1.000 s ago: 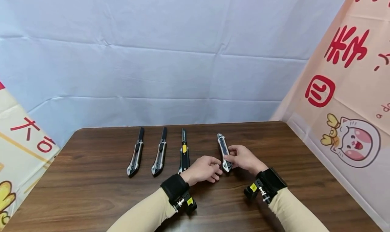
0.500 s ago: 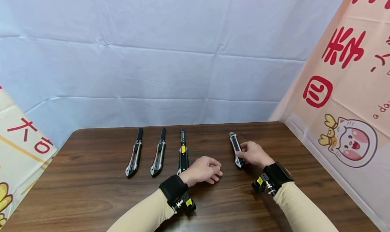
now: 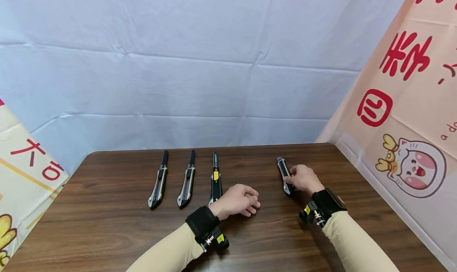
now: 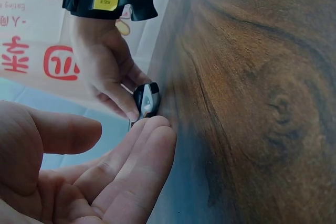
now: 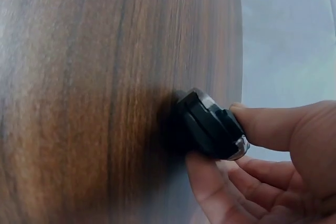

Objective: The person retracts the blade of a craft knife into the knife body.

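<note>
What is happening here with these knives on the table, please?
A person sits at a brown wooden table. The right hand grips a utility knife by its near end, the knife lying on the table to the right. The left hand rests on the table with loosely curled fingers and holds nothing. Three more utility knives lie side by side to the left: two grey and black ones and one with a yellow slider.
</note>
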A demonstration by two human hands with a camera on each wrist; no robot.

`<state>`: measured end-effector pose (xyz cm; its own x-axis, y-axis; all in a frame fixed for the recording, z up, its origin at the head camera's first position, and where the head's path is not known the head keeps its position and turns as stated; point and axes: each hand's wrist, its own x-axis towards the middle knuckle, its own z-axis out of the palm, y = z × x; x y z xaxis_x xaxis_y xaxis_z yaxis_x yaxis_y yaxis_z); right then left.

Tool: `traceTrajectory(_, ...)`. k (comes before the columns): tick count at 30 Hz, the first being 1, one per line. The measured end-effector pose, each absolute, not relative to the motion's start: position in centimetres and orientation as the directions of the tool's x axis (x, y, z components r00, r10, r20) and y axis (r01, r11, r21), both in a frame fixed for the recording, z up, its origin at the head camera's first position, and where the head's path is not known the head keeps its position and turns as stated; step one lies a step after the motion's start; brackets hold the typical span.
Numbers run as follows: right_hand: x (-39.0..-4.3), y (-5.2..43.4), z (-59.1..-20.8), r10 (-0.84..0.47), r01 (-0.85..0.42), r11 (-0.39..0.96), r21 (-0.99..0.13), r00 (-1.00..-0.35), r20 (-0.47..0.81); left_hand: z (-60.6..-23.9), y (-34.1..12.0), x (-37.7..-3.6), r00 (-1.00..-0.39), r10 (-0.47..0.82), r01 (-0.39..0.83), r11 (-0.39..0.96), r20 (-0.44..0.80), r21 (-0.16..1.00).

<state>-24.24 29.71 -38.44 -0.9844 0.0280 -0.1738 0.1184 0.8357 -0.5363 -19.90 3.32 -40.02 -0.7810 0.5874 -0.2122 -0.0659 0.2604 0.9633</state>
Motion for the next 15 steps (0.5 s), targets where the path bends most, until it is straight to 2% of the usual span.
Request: traceTrajectory(15, -24.1, 29.9, -38.6, 0.057, 0.172, 0.831, -0.53, -0.972, -0.227, -39.5, 2.2, -20.1, -0.794, 0.57, -0.061, 0.271, -0.211, 0.961)
